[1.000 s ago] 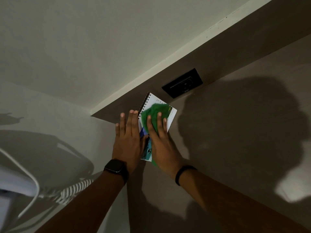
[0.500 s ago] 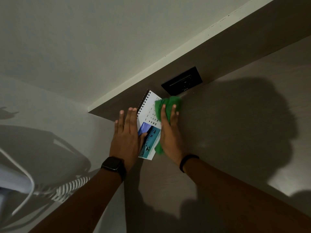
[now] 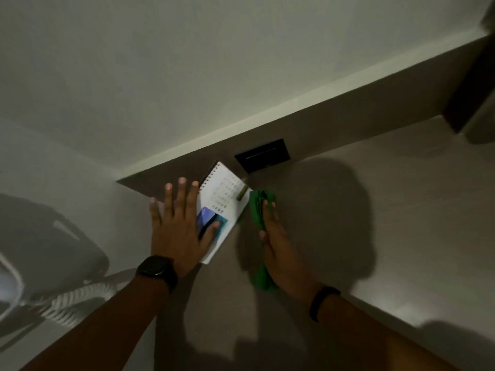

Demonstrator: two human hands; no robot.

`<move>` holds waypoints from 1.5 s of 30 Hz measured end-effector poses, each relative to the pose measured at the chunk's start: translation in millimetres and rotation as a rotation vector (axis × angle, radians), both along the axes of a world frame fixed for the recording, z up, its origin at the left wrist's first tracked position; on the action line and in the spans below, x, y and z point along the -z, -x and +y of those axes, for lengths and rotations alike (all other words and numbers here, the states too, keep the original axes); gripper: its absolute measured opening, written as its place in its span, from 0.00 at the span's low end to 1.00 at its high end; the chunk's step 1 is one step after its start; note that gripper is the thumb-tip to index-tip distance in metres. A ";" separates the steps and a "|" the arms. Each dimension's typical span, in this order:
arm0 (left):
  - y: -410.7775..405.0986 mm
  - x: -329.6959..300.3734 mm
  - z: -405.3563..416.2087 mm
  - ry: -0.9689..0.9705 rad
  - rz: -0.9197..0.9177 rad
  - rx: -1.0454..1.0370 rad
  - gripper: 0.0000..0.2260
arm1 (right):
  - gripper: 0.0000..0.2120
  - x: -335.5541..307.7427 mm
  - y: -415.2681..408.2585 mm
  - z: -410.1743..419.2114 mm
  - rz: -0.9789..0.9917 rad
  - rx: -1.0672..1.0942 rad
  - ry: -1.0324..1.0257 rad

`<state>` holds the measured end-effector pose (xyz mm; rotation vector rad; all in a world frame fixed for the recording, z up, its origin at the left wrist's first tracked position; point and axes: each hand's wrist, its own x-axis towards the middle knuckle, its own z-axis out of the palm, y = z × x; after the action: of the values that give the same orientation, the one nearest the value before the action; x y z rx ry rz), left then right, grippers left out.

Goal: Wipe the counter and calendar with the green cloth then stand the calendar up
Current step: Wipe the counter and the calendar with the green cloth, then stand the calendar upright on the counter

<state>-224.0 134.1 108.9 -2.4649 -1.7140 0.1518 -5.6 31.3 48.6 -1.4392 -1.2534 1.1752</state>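
A white spiral-bound calendar [image 3: 223,199] lies flat on the grey counter [image 3: 375,210], close to the back wall. My left hand [image 3: 176,226] presses flat on the calendar's left side, fingers spread, thumb on its blue picture. My right hand [image 3: 278,242] rests just right of the calendar, pressing the green cloth [image 3: 258,210] onto the counter. The cloth shows above my fingertips and again below my palm. Hand and cloth are off the calendar page.
A black socket plate [image 3: 261,155] sits on the low back panel just behind the calendar. A white coiled cord [image 3: 72,298] and a white appliance [image 3: 10,285] lie at the left. Counter stretches to the right, under shadows.
My right hand slid the green cloth rightward across the calendar and off its edge onto the counter. My left hand stayed pressed on the calendar.
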 end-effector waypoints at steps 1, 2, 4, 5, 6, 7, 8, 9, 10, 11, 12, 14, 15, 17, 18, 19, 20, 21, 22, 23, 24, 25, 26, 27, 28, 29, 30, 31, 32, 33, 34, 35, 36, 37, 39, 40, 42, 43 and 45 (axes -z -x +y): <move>-12.5 2.3 -5.4 -0.047 -0.028 0.045 0.42 | 0.30 -5.6 -28.4 -6.7 -0.057 0.013 0.003; -27.9 6.1 -10.5 -0.085 -0.064 0.095 0.42 | 0.30 -10.8 -57.8 -12.2 -0.119 0.030 0.013; -71.5 18.3 -21.3 -0.109 -0.138 0.162 0.42 | 0.31 -20.9 -119.2 -20.4 -0.222 0.072 0.055; -98.6 27.1 -27.2 -0.100 -0.180 0.179 0.42 | 0.32 -24.3 -150.7 -23.1 -0.287 0.093 0.065; -126.6 37.8 -34.1 -0.078 -0.236 0.190 0.42 | 0.34 -25.8 -181.4 -24.4 -0.373 0.111 0.075; -153.7 49.9 -41.7 -0.043 -0.301 0.198 0.42 | 0.37 -25.1 -209.8 -23.9 -0.475 0.124 0.098; -178.7 62.8 -48.2 0.001 -0.357 0.199 0.41 | 0.39 -22.7 -234.3 -20.9 -0.575 0.131 0.136; -200.6 76.0 -53.1 0.047 -0.393 0.189 0.41 | 0.40 -18.2 -253.5 -16.4 -0.660 0.132 0.182; -218.7 88.9 -56.7 0.091 -0.411 0.168 0.42 | 0.39 -10.7 -266.6 -10.2 -0.725 0.120 0.228; -233.3 101.6 -59.4 0.129 -0.415 0.142 0.42 | 0.36 -0.9 -274.8 -4.6 -0.787 0.087 0.270; -244.4 113.5 -61.8 0.159 -0.406 0.118 0.42 | 0.33 9.5 -278.3 -0.7 -0.851 0.046 0.306; -256.0 132.7 -64.8 0.196 -0.368 0.077 0.42 | 0.32 29.3 -276.1 1.9 -1.008 -0.002 0.327; -257.1 140.0 -65.5 0.202 -0.346 0.059 0.42 | 0.34 37.2 -272.6 1.2 -1.074 0.003 0.310; -254.1 149.2 -65.1 0.184 -0.308 0.037 0.42 | 0.37 48.4 -267.3 1.2 -1.149 0.049 0.253; -252.4 150.8 -63.9 0.168 -0.299 0.036 0.42 | 0.37 51.0 -266.8 2.8 -1.168 0.069 0.233; -251.1 151.0 -62.5 0.156 -0.302 0.035 0.41 | 0.38 52.1 -267.2 4.6 -1.185 0.080 0.220; -250.1 150.2 -60.7 0.150 -0.314 0.033 0.41 | 0.38 52.0 -267.2 7.2 -1.197 0.078 0.215; -248.7 148.8 -58.8 0.146 -0.326 0.027 0.41 | 0.38 50.7 -266.4 9.8 -1.202 0.071 0.214; -246.2 147.0 -58.2 0.144 -0.332 0.021 0.41 | 0.38 49.4 -263.8 12.2 -1.203 0.057 0.219; -242.9 145.0 -58.5 0.142 -0.334 0.015 0.41 | 0.38 48.8 -260.2 13.5 -1.206 0.041 0.222; -239.1 142.9 -59.4 0.145 -0.336 0.010 0.41 | 0.38 47.6 -256.4 14.4 -1.205 0.024 0.224; -235.2 140.5 -60.5 0.155 -0.340 0.005 0.41 | 0.38 45.0 -252.4 14.7 -1.198 0.010 0.227; -231.8 138.0 -61.0 0.171 -0.352 0.002 0.42 | 0.39 41.2 -248.3 15.1 -1.187 0.007 0.227; -229.9 135.5 -61.4 0.182 -0.376 -0.003 0.42 | 0.40 36.2 -244.5 15.4 -1.180 0.016 0.219; -228.6 132.8 -62.8 0.185 -0.415 -0.021 0.42 | 0.41 29.6 -240.5 15.8 -1.180 0.030 0.196; -227.0 129.6 -65.9 0.179 -0.472 -0.064 0.43 | 0.40 21.8 -234.7 16.3 -1.178 0.038 0.159; -223.3 126.1 -71.5 0.158 -0.554 -0.135 0.43 | 0.39 14.5 -225.2 18.2 -1.151 0.030 0.106; -216.2 122.8 -78.4 0.124 -0.671 -0.226 0.44 | 0.37 8.0 -211.0 22.0 -1.083 -0.007 0.046; -205.4 119.1 -87.1 0.082 -0.821 -0.332 0.43 | 0.35 1.8 -192.0 27.1 -0.965 -0.060 -0.004; -190.9 115.7 -95.2 0.029 -0.987 -0.438 0.43 | 0.32 -3.3 -168.9 34.6 -0.822 -0.121 -0.031; -174.2 112.4 -102.3 -0.038 -1.152 -0.537 0.43 | 0.29 -7.2 -144.2 43.6 -0.690 -0.182 -0.039; -156.0 109.7 -108.1 -0.116 -1.297 -0.629 0.42 | 0.26 -10.1 -119.3 53.3 -0.593 -0.238 -0.047; -135.1 106.6 -113.2 -0.194 -1.413 -0.717 0.42 | 0.25 -11.1 -93.0 64.2 -0.533 -0.282 -0.058; -118.0 102.7 -116.6 -0.262 -1.501 -0.784 0.40 | 0.24 -10.4 -72.3 75.6 -0.492 -0.304 -0.062; -88.2 97.1 -120.8 -0.344 -1.631 -0.859 0.37 | 0.25 -8.4 -35.7 97.9 -0.426 -0.329 -0.031; -74.6 95.7 -121.6 -0.355 -1.661 -0.879 0.36 | 0.25 -7.6 -19.8 108.2 -0.391 -0.340 -0.010; -53.9 97.0 -117.9 -0.342 -1.677 -0.893 0.37 | 0.27 -5.8 3.2 125.7 -0.323 -0.341 0.032; -45.6 99.6 -115.3 -0.330 -1.682 -0.885 0.37 | 0.28 -4.3 11.2 131.5 -0.299 -0.340 0.051; -34.5 106.3 -110.4 -0.286 -1.700 -0.860 0.33 | 0.28 -0.7 20.0 134.6 -0.265 -0.335 0.086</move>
<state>-189.5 23.7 2.5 -1.1203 -2.6548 -2.3768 -25.6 165.9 49.3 -1.5244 -1.6957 1.2997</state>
